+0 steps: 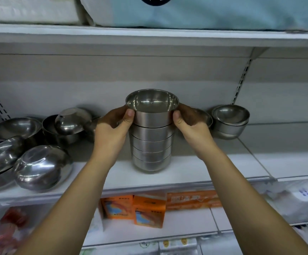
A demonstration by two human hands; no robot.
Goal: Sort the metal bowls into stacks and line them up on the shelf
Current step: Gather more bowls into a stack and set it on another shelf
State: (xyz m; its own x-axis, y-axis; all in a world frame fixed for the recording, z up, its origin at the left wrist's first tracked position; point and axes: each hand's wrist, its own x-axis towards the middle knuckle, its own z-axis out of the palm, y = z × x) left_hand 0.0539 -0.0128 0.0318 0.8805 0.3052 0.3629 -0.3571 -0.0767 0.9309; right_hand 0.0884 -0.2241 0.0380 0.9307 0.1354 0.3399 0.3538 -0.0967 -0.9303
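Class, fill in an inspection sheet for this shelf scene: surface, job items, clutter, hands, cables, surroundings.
Surface: white shelf, bare to the right of the middle.
Job items: tall stack of bowls upright at centre; short stack at right rear.
Clutter: loose bowls jumbled at left, some tipped or upside down.
Hands: left hand and right hand grip the tall stack's upper part from both sides.
Cables: nothing seen.
Surroundings: orange boxes on the shelf below; soft packaged goods above.

A white store shelf carries a tall stack of metal bowls at centre, loose bowls (some overturned) at left, a shorter stack at right
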